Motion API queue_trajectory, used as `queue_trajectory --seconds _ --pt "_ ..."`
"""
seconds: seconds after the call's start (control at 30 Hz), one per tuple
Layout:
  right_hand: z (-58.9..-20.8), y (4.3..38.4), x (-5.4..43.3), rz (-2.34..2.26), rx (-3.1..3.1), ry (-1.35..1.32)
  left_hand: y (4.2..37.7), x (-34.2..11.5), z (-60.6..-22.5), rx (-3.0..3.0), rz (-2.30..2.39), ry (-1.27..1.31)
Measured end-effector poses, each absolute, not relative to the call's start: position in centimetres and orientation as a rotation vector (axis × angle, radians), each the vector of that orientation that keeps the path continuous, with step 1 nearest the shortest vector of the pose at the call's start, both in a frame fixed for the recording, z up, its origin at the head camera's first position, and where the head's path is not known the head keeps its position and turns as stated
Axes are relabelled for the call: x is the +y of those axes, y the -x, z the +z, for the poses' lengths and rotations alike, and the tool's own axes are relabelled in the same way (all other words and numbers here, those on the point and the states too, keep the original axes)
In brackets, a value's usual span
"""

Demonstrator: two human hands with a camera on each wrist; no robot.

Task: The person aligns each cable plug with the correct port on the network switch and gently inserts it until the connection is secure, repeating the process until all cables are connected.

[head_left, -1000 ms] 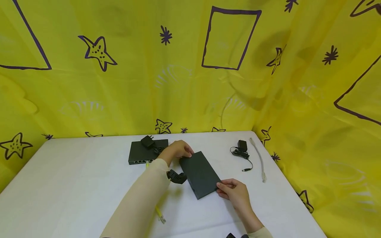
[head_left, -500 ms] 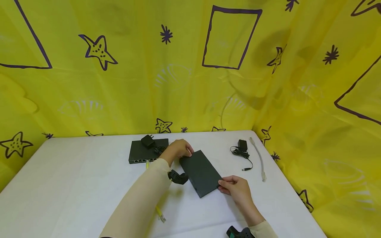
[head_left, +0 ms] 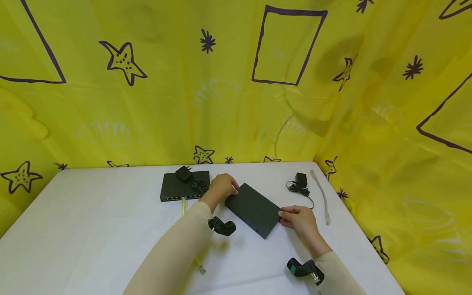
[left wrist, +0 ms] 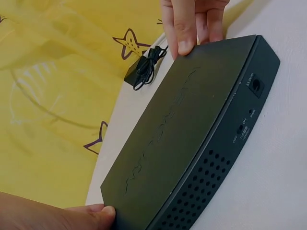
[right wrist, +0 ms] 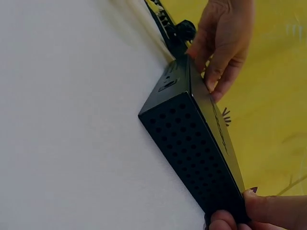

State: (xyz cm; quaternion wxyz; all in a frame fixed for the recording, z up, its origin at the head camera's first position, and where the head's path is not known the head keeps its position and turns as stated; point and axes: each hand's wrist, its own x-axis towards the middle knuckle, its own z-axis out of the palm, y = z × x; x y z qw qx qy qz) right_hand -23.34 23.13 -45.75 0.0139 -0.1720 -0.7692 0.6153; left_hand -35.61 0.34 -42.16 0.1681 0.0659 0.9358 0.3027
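Observation:
A flat black network switch (head_left: 254, 209) lies at an angle over the middle of the white table, between both hands. My left hand (head_left: 222, 188) pinches its far left corner, thumb on top in the left wrist view. At the opposite end, my right hand (head_left: 300, 221) grips the near right corner between thumb and fingers (right wrist: 223, 221). The side facing the left wrist camera has a round power socket (left wrist: 256, 86), an ON/OFF slide switch and a grid of vent holes. In the right wrist view a perforated end wall (right wrist: 184, 148) shows, its lower edge close to the tabletop.
Behind my left hand lies a second black switch (head_left: 171, 188) with a power adapter (head_left: 183, 174) on top. A yellow network cable (head_left: 199, 264) runs partly under my left arm. At right lie another adapter (head_left: 300, 180) and a white cable (head_left: 323, 196). Yellow curtain surrounds the table.
The held switch has turned counter-clockwise in the head view. My right hand has moved forward and right with its end, while my left hand has stayed nearly in place.

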Motion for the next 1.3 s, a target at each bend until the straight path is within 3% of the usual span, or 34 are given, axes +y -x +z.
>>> queue_trajectory --seconds 0.33,0.83,1.3 --pt "-45.5 24.9 24.5 1.87 -2.481 0.547 35.1 0.2 -43.2 2.549 1.068 -0.056" --pt "-45.6 26.7 25.4 1.914 -2.46 0.565 33.3 0.4 -43.7 2.585 1.105 -0.076" --pt "-46.2 22.5 22.5 1.834 -2.463 0.513 32.7 0.0 -43.9 2.634 1.101 -0.081"
